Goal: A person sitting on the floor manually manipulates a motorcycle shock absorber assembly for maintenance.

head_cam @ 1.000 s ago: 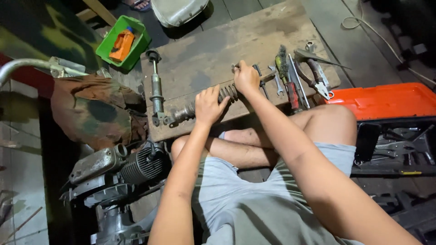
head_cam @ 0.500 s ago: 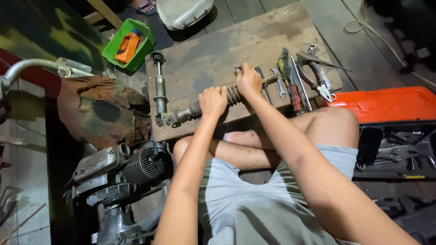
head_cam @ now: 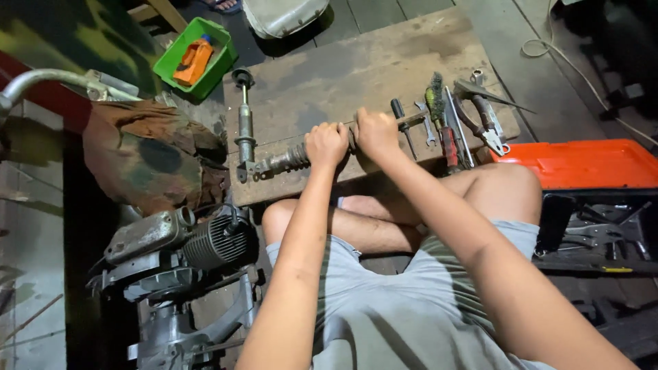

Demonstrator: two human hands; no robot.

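A grey shock absorber with a coil spring [head_cam: 284, 161] lies across the near edge of a wooden board [head_cam: 356, 75]. My left hand [head_cam: 326, 144] is clenched around its spring. My right hand [head_cam: 375, 131] grips the same part just to the right, near its rod end [head_cam: 414, 120]. A second, slimmer shock absorber [head_cam: 244, 123] lies upright on the board's left side, its lower end touching the first one's left end.
Hand tools [head_cam: 456, 120] lie in a row on the board's right side: screwdriver, wire brush, pliers, wrenches. An orange toolbox lid [head_cam: 582, 164] is at right. A small engine [head_cam: 199, 243] sits at lower left, a green bin [head_cam: 195, 51] with an orange bottle at top left.
Both hands have stayed clenched on the shock absorber, sitting closer together than a second ago. The view has shifted slightly.
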